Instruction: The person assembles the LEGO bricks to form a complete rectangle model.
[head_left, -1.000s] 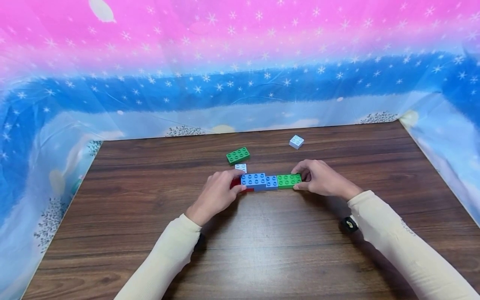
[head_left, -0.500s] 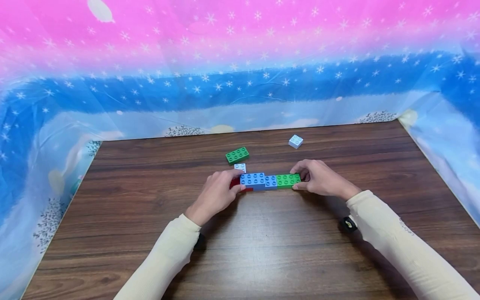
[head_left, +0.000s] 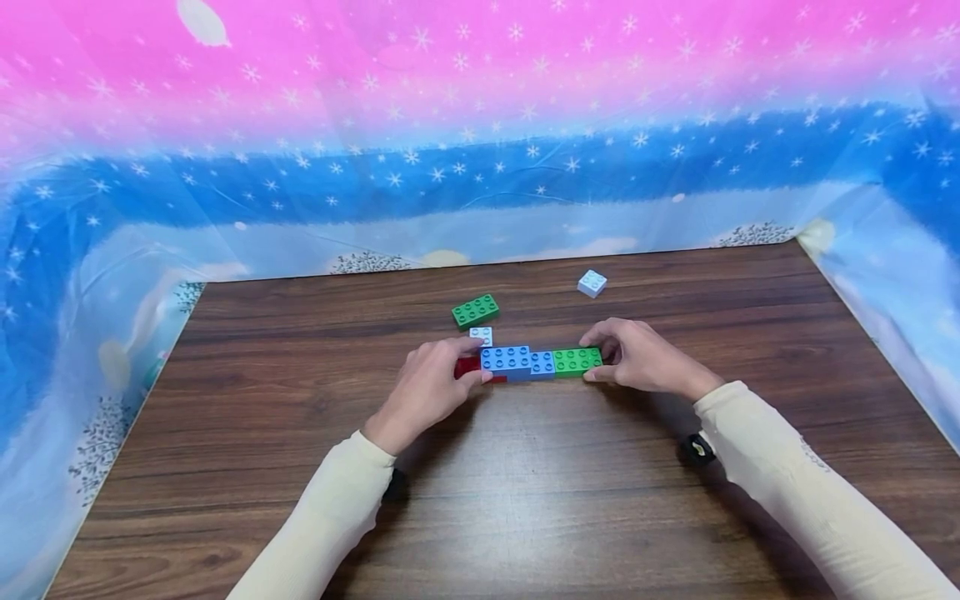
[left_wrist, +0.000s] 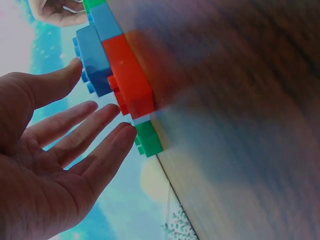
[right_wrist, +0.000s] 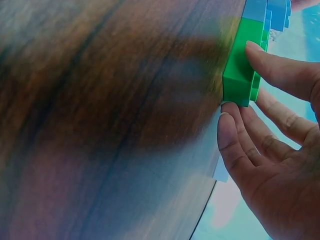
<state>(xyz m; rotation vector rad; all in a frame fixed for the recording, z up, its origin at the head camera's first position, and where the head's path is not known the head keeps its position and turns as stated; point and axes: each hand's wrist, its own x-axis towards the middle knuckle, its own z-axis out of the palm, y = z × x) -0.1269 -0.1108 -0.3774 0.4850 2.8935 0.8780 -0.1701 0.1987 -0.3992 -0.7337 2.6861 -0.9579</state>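
A row of toy building bricks lies across the table. At its left end, a long blue brick (head_left: 506, 362) sits on top of a red brick (left_wrist: 132, 80). A small blue brick (head_left: 542, 364) and a bright green brick (head_left: 577, 362) continue the row to the right. My left hand (head_left: 422, 389) is at the left end, its fingers spread and loosely bent in the left wrist view, thumb tip beside the long blue brick's studs. My right hand (head_left: 647, 358) pinches the right end of the green brick, thumb on its near side (right_wrist: 242, 62).
Just behind the long blue brick is a white brick (head_left: 481, 336). Farther back lies a darker green brick (head_left: 476, 311), and another white brick (head_left: 592, 283) sits at the back right. A snowflake-patterned cloth (head_left: 480, 183) borders the wooden table (head_left: 480, 517).
My left hand has drawn slightly left, so more of the red brick shows. My right hand and the row of bricks have stayed in place.
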